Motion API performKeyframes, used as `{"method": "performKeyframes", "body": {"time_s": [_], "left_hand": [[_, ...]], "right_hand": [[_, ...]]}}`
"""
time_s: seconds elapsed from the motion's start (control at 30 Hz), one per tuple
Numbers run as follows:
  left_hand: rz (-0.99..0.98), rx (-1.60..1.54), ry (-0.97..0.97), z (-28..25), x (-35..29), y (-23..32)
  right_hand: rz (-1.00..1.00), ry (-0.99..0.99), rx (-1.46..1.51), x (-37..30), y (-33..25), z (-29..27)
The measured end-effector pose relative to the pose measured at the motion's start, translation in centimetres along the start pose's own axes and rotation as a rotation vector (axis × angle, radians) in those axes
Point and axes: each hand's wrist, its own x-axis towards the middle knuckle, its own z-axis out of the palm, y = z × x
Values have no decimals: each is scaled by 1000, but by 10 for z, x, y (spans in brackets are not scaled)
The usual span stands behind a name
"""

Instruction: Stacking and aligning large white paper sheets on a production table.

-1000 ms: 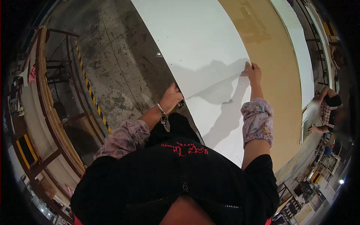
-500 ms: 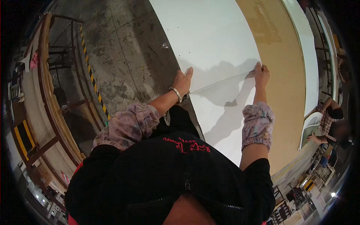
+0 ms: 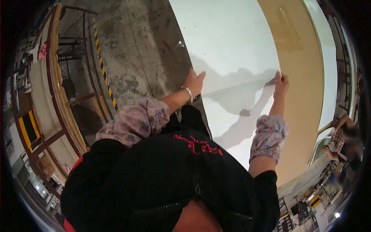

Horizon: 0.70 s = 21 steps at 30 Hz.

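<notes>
A long white sheet (image 3: 235, 42) lies over a brown board (image 3: 299, 85). Across the white surface, between my hands, runs a slightly raised edge with shadows around it. My right hand (image 3: 281, 85) pinches the sheet at its right border, thumb and fingers closed together. At the left border is my left hand (image 3: 194, 83), its thumb over the white surface and a finger along the side; the other fingers are mostly hidden. It appears to grip the border there. A bracelet circles my left wrist, and patterned sleeve covers are on both forearms.
Left of the sheet lies a stained concrete floor (image 3: 135, 50) with a yellow-black striped line (image 3: 101, 62). A dark red metal rack (image 3: 54, 89) stands farther left. At the far right, a person in a checked shirt (image 3: 338, 141) handles a pale panel.
The view has shifted, so the sheet and both hands sit farther right in the picture. Both hands stay at the sheet's two borders, and the grip looks much the same.
</notes>
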Motion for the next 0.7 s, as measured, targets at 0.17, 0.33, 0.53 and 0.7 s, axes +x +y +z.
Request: {"method": "performKeyframes", "body": {"time_s": [0.17, 0.33, 0.53, 0.7], "left_hand": [[-87, -60, -97, -1, 1, 2], [27, -69, 29, -1, -4, -27], [-408, -470, -420, -23, 21, -27], [-431, -580, -398, -69, 53, 36]], "right_hand": [[-60, -50, 99, -12, 0, -12], [2, -157, 53, -18, -7, -7], [64, -121, 81, -19, -11, -12], [143, -97, 27, -19, -13, -16]]}}
